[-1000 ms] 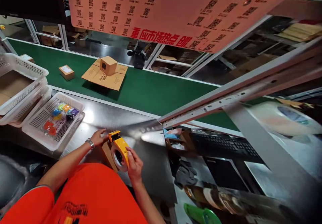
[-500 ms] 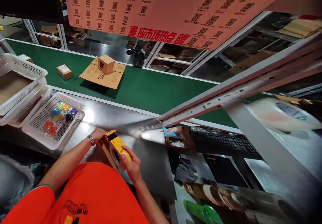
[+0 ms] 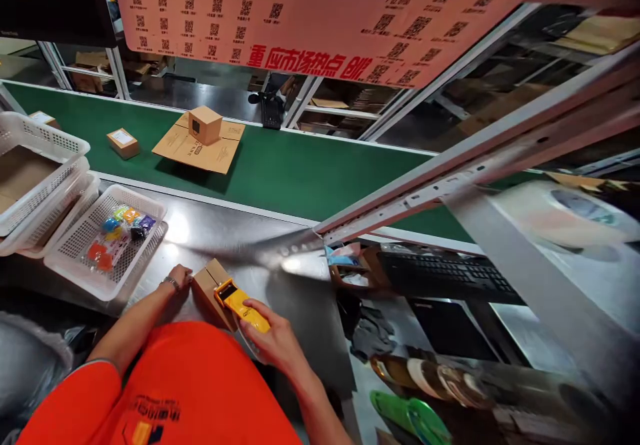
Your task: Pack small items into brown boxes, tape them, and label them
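A small cardboard box (image 3: 214, 277) rests on the metal table in front of my body. My right hand (image 3: 273, 338) is closed around a yellow tape dispenser (image 3: 245, 308). The dispenser's head sits at the box's right edge, over its near part, and its tape roll is mostly hidden. My left hand (image 3: 179, 276), with a watch at the wrist, is at the box's left corner. Its fingers are curled in against the box side, and part of them is hidden.
Left of the box stands a white basket (image 3: 107, 288) with small colourful bagged items, beside stacked baskets (image 3: 75, 148). Behind runs a green conveyor (image 3: 300, 171) carrying a cardboard sheet (image 3: 225, 158) and small boxes. A slanted metal post (image 3: 400, 195), keyboard (image 3: 445, 278) and tape rolls (image 3: 440, 381) are to the right.
The tape dispenser has shifted right and down along the box, baring its top. My left hand has moved left, from the box's far end to its left corner.
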{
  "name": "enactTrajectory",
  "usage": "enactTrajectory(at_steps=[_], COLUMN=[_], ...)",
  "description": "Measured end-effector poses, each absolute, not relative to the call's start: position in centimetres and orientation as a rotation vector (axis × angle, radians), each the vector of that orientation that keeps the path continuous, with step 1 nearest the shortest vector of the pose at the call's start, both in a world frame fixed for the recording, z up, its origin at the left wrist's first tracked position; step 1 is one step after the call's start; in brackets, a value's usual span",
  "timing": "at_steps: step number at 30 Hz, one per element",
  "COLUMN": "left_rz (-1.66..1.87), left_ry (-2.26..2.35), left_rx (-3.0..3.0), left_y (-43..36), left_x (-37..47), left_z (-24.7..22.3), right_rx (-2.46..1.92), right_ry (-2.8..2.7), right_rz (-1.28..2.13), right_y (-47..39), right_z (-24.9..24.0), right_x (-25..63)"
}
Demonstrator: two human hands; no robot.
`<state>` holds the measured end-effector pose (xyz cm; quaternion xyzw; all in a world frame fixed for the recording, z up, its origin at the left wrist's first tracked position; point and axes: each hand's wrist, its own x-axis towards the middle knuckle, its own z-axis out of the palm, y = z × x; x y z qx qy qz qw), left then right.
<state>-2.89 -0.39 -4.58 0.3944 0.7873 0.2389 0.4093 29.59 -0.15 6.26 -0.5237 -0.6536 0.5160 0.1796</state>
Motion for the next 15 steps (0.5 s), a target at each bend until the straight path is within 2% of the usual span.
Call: enactTrajectory(at_steps=[6, 11, 15], left_rz=[0.737, 0.446, 0.438], left_ry=[2.079, 1.949, 1.963], left_rx=[1.088, 1.249, 1.204], left_y=[-0.3, 0.7, 0.9], left_x=[-2.7, 1.4, 2.3], left_z=[-2.2, -1.9, -2.5], right_rx=[-1.487, -1.488, -1.516], right_ry=[-1.752, -1.754, -1.818], right_rz=[1.551, 1.554, 1.57], right_y=[0.0, 0.0, -0.8], right_z=[6.1, 7.0, 7.9], right_x=[29.5, 28.6, 31.7])
